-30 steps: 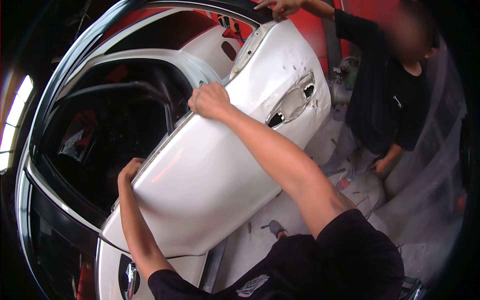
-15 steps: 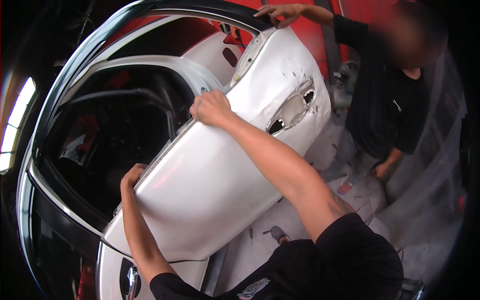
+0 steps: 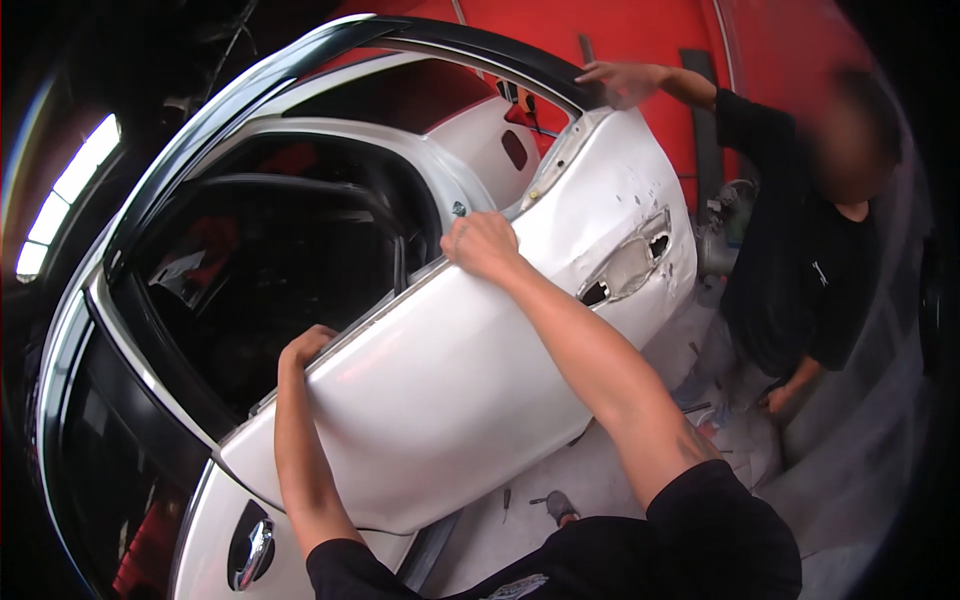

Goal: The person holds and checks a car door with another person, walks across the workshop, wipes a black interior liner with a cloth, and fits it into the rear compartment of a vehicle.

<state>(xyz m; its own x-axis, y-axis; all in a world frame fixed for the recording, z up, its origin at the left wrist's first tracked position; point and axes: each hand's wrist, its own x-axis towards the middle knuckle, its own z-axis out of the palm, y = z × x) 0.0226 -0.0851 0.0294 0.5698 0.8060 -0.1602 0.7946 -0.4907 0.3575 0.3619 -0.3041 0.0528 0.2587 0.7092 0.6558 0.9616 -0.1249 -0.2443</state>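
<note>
A white car door [image 3: 450, 380] slants across the view, with its black window frame [image 3: 480, 42] still on it. My left hand [image 3: 308, 346] is closed over the door's upper edge at the window opening, fingertips hidden behind the panel. Higher up along that same edge, my right hand [image 3: 482, 246] grips the door with its fingers curled over to the inside. Near the door's far end, the handle recess [image 3: 628, 268] has two dark holes and no handle. Chipped paint and small dents surround that recess.
A co-worker [image 3: 800, 240] stands at the right, one hand [image 3: 622, 84] at the door's upper rear corner. An adjoining white panel carries a chrome handle [image 3: 258, 552]. Tools such as a screwdriver [image 3: 506, 503] lie on the grey floor [image 3: 490, 540].
The whole view has shifted, so the door and both my hands appear farther right and lower. My hands keep their places on the edge. The co-worker's upper hand looks blurred now.
</note>
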